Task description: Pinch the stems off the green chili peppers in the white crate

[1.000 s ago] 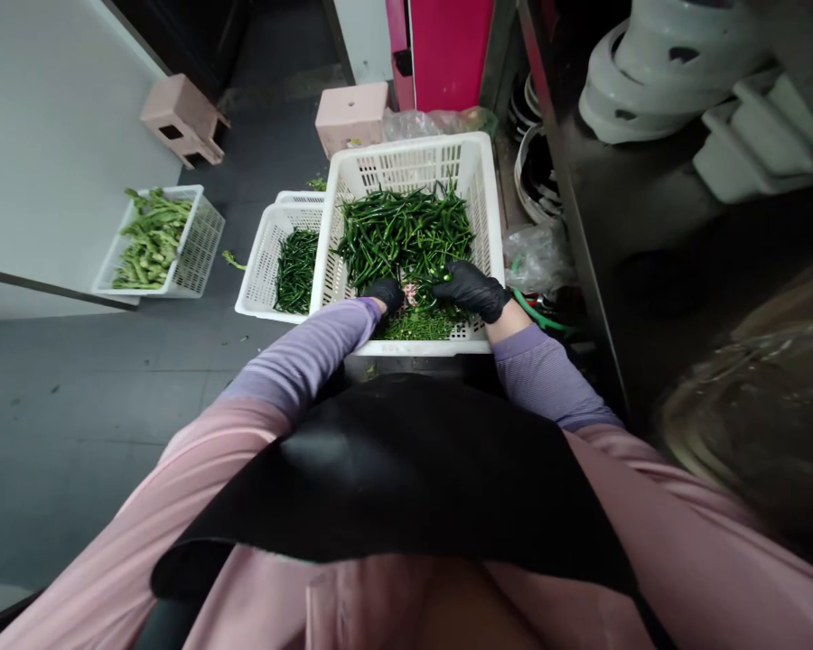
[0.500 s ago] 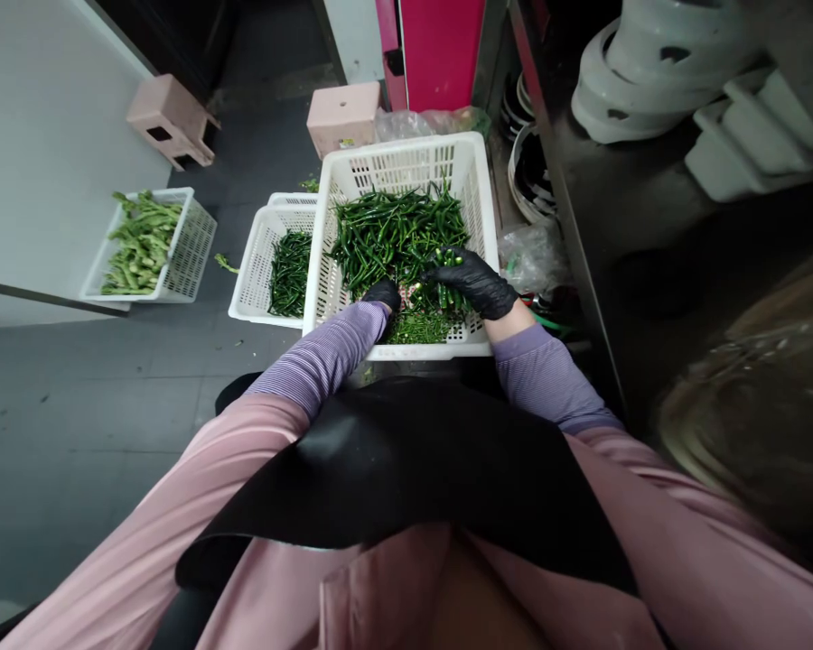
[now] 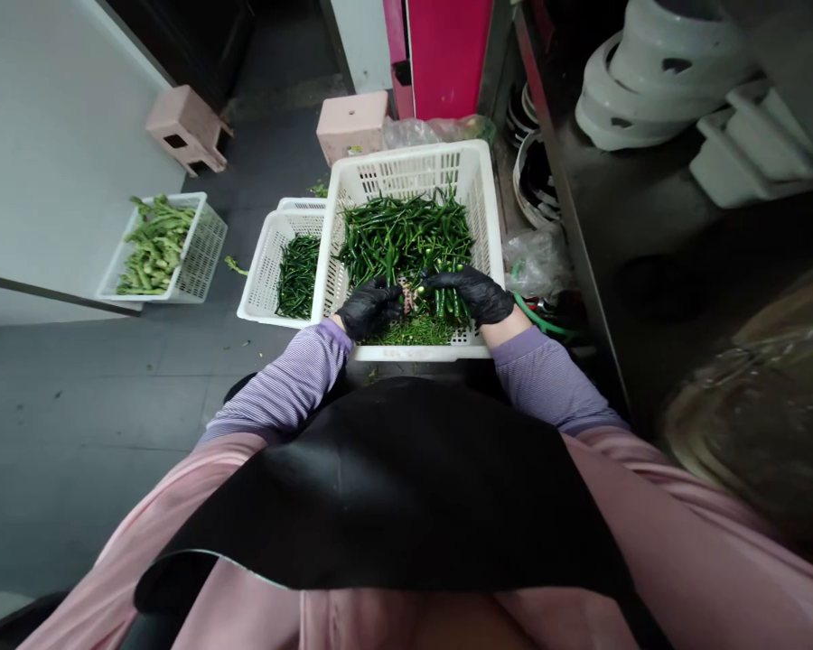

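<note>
A large white plastic basket holds a heap of long green chili peppers. Loose green stems lie at its near side. My right hand, in a black glove, is closed round a bunch of green chili peppers above the stems. My left hand, gloved in black too, is inside the basket's near left part with its fingers curled together. What those fingers hold, if anything, is hidden. A small gap separates the two hands.
Left of the basket stands a smaller white basket with green chili peppers. Farther left, another basket holds pale green vegetables. Two pink stools stand behind. A metal shelf runs along the right side.
My left hand has drawn back to the left and nearer to me, away from the heap. My right hand stays closed round its peppers and has shifted slightly down. The view has shifted a little.
</note>
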A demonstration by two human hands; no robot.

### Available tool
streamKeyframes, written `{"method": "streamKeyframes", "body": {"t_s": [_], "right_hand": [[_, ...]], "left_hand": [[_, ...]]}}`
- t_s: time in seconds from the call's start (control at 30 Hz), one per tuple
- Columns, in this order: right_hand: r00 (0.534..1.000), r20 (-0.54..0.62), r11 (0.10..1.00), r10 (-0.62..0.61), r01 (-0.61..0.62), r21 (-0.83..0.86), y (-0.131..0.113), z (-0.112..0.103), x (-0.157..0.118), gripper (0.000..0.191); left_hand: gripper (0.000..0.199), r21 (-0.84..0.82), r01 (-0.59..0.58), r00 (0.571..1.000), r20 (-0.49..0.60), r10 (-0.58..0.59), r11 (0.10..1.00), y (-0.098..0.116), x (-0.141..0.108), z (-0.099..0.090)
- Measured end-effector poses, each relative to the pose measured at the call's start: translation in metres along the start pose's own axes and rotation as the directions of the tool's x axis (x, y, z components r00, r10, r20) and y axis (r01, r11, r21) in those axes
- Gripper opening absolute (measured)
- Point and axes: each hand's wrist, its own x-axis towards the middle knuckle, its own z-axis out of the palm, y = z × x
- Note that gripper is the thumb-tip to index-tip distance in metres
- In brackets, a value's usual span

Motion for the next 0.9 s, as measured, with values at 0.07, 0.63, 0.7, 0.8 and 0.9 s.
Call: {"method": "streamKeyframes", "body": {"t_s": [0.07,0.63,0.7,0.8,0.9], "right_hand": [[1.000,0.015,1.000,0.009,-0.009,-0.007,0.007,0.003,0.001,0.038],[0.996,0.089,0.998,0.028,-0.023,-0.058,0.005,0.014,-0.006,0.032],[0.995,0.100,0.999,0.021,-0.016,-0.052,0.007,0.017,-0.004,0.035],[0.992,0.123,0.998,0.023,-0.017,-0.054,0.009,0.017,-0.002,0.039],[0.997,0.065,0.994,0.033,-0.026,-0.109,0.011,0.011,0.001,0.033]], "left_hand": [[0.033,-0.028,-0.055,0.998,-0.040,0.054,0.998,0.003,-0.010,0.009],[0.020,0.406,-0.331,0.878,-0.198,0.435,0.852,0.001,-0.008,0.022],[0.020,0.555,-0.339,0.849,-0.167,0.501,0.759,-0.004,-0.004,0.020],[0.021,0.622,-0.319,0.863,-0.121,0.490,0.715,-0.008,-0.002,0.013],[0.025,0.488,-0.225,0.931,-0.146,0.334,0.843,-0.006,-0.003,0.002]]}}
